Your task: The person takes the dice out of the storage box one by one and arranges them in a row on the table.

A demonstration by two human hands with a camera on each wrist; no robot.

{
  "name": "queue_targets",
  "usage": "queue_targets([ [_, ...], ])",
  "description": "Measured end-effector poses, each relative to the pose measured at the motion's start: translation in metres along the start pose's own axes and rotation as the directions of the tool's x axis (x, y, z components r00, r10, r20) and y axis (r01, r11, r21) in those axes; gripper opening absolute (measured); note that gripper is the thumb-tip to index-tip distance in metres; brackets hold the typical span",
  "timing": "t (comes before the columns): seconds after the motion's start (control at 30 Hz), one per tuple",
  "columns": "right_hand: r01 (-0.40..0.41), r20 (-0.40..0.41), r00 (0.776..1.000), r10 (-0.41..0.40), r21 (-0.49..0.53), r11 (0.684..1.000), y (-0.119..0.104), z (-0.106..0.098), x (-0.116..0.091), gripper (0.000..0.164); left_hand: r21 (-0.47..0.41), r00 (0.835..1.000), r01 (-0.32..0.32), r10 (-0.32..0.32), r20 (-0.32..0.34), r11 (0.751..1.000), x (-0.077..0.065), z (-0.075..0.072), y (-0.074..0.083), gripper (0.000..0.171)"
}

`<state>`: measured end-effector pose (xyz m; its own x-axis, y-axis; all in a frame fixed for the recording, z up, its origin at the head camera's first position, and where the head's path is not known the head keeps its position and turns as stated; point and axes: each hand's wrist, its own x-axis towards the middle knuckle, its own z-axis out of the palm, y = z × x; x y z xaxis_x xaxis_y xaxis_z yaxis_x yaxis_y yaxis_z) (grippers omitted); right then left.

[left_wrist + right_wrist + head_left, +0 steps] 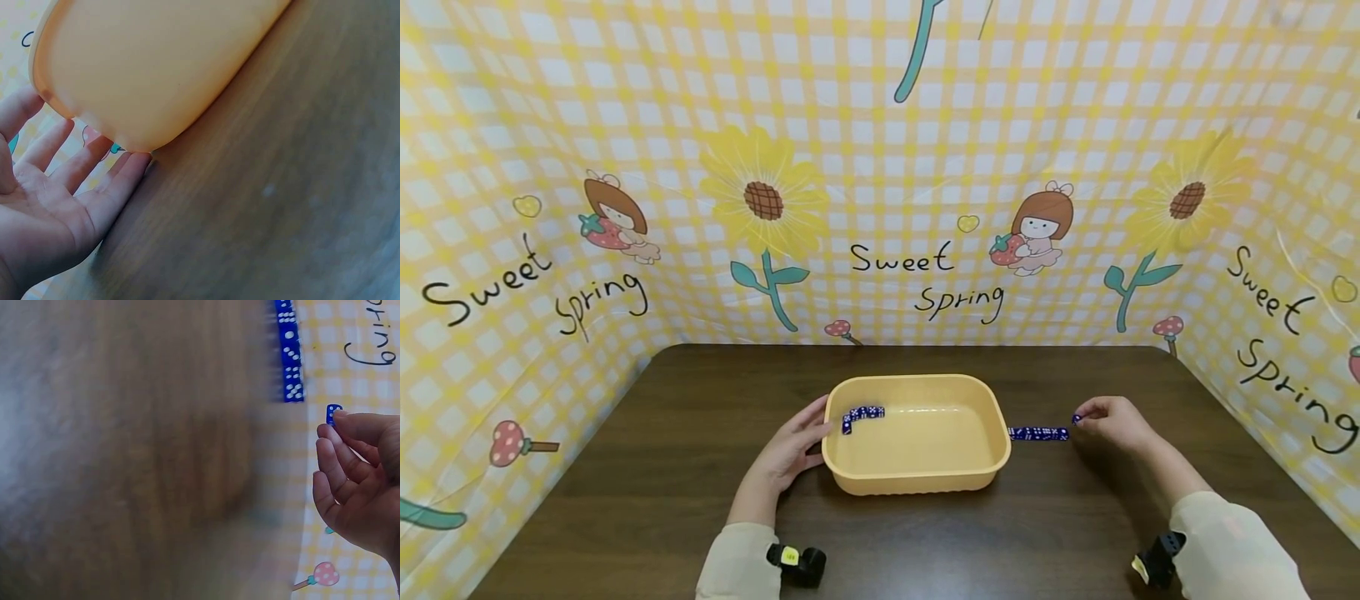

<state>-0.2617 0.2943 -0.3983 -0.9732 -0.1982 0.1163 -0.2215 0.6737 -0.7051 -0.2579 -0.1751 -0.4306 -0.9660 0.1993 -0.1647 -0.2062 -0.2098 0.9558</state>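
A yellow plastic basin (917, 467) stands on the table, with several small blue dice (867, 413) in its far left corner. My left hand (792, 446) touches the basin's left end from outside; in the left wrist view its fingers (84, 165) are spread and fairly straight against the wall. A row of blue dice with white pips (1039, 434) runs along the table from the basin's right side. Just beyond the row's right end, my right hand (1112, 421) pinches a single blue die (334, 414) between thumb and index finger, held apart from the row.
The dark wooden table (647, 467) has a yellow checked cloth (865, 167) with printed flowers and figures hanging behind and at both sides. A black wrist camera (805, 567) sits on the left wrist, and another black camera (1159, 560) on the right.
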Motion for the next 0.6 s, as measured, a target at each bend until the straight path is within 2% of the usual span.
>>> queue_targets([
  [0.17,-0.034,0.013,0.999,0.033,0.015,0.999,0.010,0.005,-0.002,0.011,0.003,1.000,0.000,0.000,-0.001,1.000,0.000,-0.001,0.000,0.052],
  [0.6,-0.031,0.007,0.999,0.031,-0.009,0.999,0.021,0.014,-0.002,0.006,0.009,1.000,-0.003,0.003,0.005,1.000,0.000,0.000,0.000,0.053],
])
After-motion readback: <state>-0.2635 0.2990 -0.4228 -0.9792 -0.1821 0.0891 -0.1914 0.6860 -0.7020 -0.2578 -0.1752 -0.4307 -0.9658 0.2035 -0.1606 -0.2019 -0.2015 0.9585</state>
